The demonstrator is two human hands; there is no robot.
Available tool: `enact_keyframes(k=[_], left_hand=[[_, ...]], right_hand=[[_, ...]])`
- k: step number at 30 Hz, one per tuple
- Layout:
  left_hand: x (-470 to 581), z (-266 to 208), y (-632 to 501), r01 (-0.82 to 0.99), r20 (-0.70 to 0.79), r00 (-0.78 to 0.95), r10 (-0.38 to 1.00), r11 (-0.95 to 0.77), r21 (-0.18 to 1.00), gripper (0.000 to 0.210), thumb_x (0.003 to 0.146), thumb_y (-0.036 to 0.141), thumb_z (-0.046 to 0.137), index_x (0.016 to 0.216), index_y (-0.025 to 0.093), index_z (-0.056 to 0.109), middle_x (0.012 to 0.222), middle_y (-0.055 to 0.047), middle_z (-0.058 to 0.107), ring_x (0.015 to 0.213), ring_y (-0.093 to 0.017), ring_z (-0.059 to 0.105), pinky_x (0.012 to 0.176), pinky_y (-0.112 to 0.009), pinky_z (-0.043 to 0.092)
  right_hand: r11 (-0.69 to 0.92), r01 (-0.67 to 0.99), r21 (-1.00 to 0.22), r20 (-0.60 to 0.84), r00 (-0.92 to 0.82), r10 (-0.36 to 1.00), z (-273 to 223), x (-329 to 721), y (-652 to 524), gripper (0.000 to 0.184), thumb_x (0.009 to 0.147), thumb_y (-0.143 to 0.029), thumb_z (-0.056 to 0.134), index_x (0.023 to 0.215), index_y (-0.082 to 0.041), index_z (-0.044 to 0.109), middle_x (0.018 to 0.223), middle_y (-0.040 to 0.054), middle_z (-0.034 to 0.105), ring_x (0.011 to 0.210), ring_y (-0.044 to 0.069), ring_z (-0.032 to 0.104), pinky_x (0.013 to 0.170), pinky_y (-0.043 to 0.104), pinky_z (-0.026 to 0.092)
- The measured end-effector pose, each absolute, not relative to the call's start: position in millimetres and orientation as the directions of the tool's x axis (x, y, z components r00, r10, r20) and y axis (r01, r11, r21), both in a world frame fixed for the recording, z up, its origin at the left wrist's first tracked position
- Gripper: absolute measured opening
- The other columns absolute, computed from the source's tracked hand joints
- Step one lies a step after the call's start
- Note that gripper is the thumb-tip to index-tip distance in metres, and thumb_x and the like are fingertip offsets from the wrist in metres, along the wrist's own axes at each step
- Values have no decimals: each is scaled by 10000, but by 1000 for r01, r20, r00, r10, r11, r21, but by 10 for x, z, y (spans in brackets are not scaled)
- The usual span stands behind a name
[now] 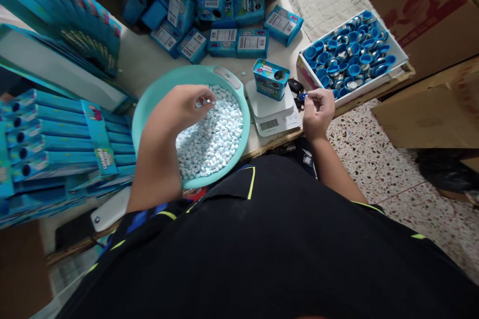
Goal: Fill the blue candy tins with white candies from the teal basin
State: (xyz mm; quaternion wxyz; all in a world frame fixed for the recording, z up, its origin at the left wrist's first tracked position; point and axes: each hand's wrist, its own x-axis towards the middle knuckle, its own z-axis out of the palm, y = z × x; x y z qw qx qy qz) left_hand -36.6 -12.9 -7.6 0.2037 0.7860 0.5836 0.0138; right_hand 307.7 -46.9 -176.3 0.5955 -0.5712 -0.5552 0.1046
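Note:
My left hand [192, 104] is over a turquoise bowl [151, 97] of small white and pale blue candies [215, 142]. Its thumb and fingers are pinched together, with bits of candy showing at the tips. A small blue box [271, 79] with a round hole in its top stands on a white digital scale [275, 112], whose display is lit. Just right of the scale, my right hand [319, 107] pinches a small blue cap [303, 96] between thumb and finger. Dark keys [296, 87] lie between that hand and the box.
A white tray [398, 57] of blue caps sits at the right table edge. Several blue boxes [220, 42] spill from a dark carton behind the bowl. Flat blue cartons [56, 142] are stacked at left, near a phone [110, 209]. Cardboard boxes [430, 10] stand right.

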Motion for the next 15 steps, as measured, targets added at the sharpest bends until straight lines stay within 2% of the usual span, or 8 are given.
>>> enact_keyframes(k=[3, 8, 15], left_hand=[[-383, -52, -136, 912, -210, 304, 929, -220, 345, 247, 908, 446, 594, 990, 253, 724, 1016, -87, 778, 963, -273, 709, 805, -380, 538], [-402, 19, -158, 896, -184, 354, 917, -275, 349, 265, 939, 426, 589, 1049, 215, 706, 1101, -73, 742, 982, -211, 669, 879, -379, 539], [-472, -1, -160, 898, -161, 357, 920, -291, 329, 263, 919, 373, 583, 1054, 197, 725, 1094, -91, 738, 987, -227, 668, 908, -394, 534]], right_hand=[[298, 518, -802, 519, 358, 776, -1753, 3078, -470, 131, 994, -338, 559, 966, -244, 647, 951, 41, 625, 941, 213, 645, 814, 406, 545], [307, 495, -813, 510, 351, 785, -1753, 3084, -469, 128, 992, -342, 557, 964, -244, 635, 949, 45, 605, 937, 223, 620, 814, 413, 520], [296, 502, -813, 499, 339, 797, -1751, 3099, -476, 126, 987, -332, 559, 978, -234, 636, 964, 44, 598, 943, 215, 617, 810, 397, 518]])
